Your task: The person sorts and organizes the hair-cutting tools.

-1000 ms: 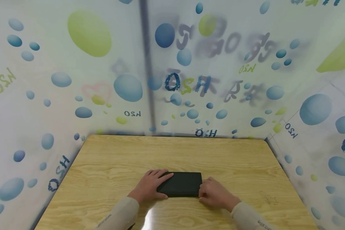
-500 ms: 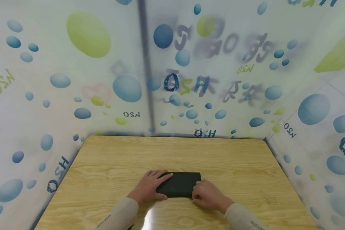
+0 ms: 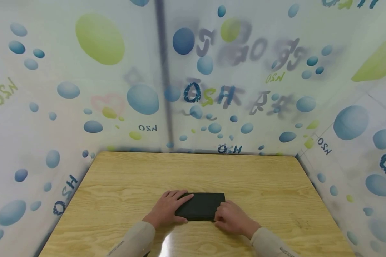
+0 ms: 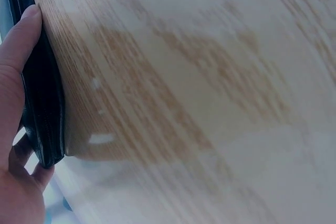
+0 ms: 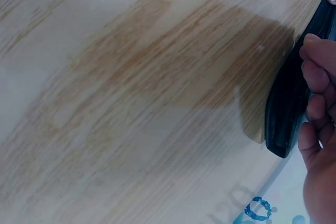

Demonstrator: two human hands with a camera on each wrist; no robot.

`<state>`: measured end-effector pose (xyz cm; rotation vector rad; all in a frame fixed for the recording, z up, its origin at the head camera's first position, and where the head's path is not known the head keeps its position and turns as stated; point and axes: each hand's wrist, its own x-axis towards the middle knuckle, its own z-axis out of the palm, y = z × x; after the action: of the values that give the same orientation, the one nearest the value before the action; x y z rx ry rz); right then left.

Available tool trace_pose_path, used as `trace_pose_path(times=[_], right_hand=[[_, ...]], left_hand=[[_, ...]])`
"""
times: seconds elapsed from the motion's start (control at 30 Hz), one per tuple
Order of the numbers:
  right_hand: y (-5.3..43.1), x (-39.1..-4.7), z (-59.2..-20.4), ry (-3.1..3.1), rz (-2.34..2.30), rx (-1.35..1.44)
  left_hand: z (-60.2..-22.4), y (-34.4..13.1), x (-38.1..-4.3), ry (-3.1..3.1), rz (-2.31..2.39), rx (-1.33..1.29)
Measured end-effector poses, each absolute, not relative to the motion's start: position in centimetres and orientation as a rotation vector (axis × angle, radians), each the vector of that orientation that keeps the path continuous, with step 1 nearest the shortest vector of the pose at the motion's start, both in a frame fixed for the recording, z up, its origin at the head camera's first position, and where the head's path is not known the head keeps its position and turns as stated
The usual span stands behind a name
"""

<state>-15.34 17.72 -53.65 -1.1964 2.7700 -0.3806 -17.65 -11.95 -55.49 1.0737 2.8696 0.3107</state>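
A flat black zip wallet (image 3: 201,207) lies lengthwise on the table before me. My left hand (image 3: 167,210) grips its left end, thumb at the near edge and fingers spread over the far side. A zipper (image 4: 49,129) runs along the wallet's edge in the left wrist view. At the near right corner, my right hand (image 3: 233,217) has its fingers curled and pinches at the wallet's edge. Thumb and bent fingers (image 5: 315,74) sit against the black side in the right wrist view; any zipper pull between them is hidden.
The wood-grain table (image 3: 132,175) extends around the wallet on all sides. Behind it and at both sides hang pale curtains (image 3: 141,64) printed with blue and green bubbles. A bright light reflection (image 3: 165,246) shows near the front.
My right hand has shifted left from the wallet's right end along its near edge, then stays there. The left hand and the wallet keep their place.
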Motion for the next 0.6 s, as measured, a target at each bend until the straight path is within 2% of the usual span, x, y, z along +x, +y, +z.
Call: trace_pose_path(times=[0.43,0.6], right_hand=[[18.3,-16.0,-53.8,2.912,-0.394,-1.136],[18.4,-16.5,-53.7,2.954,-0.363,-1.028]], left_hand=[[-55.0,-11.0,-16.8,2.927,0.308,0.948],[-55.1,-10.2,-16.4,2.966,0.205,0.879]])
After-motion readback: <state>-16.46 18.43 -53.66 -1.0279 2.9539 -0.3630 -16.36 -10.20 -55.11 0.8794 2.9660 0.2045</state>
